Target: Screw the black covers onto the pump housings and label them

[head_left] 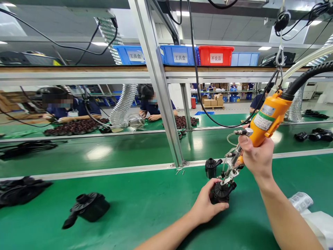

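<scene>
My right hand (pixel 256 152) is closed around an orange electric screwdriver (pixel 269 118), which hangs from a hook and slants down to the left. Its metal tip meets the top of a black pump housing (pixel 220 193). Fingers and thumb of my left hand (pixel 208 205) grip that housing from the left and front on the green bench. Just behind it stands a second black pump housing (pixel 211 168). Farther left, a third black pump housing (pixel 90 206) lies with its spout toward me. A few small screws (pixel 179 171) lie near the metal post.
A metal post (pixel 158 83) rises from the bench. Black cables (pixel 20 189) lie at far left, white plastic bags (pixel 317 222) at right. Blue bins (pixel 179 55) and a red bin (pixel 215 55) line the shelf. Co-workers (pixel 73 107) sit opposite behind piles of dark parts (pixel 75 127).
</scene>
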A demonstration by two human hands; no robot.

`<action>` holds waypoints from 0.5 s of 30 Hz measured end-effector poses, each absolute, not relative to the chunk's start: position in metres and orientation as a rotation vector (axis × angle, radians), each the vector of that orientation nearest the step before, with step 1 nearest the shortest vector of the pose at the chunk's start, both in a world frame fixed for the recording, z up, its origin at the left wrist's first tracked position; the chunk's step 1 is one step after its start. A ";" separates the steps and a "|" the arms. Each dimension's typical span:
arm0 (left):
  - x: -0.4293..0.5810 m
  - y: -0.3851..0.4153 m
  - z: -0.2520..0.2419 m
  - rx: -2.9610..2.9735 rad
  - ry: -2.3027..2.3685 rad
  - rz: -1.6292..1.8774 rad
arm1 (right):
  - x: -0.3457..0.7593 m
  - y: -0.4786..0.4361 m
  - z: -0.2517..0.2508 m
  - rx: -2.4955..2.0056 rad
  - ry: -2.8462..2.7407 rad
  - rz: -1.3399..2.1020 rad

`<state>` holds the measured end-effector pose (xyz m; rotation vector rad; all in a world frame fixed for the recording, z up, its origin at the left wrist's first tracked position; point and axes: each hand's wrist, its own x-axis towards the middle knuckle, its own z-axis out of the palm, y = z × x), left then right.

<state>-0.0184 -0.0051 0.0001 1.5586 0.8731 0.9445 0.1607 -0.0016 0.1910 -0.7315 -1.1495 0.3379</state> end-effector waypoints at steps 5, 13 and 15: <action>-0.017 -0.004 -0.001 1.527 0.874 0.949 | 0.153 0.005 0.186 -0.791 -1.184 0.407; -0.016 -0.005 0.003 1.554 0.919 0.958 | 0.143 0.015 0.176 -0.829 -1.231 0.541; -0.016 -0.004 0.002 1.565 0.929 0.964 | 0.143 0.015 0.175 -0.834 -1.235 0.534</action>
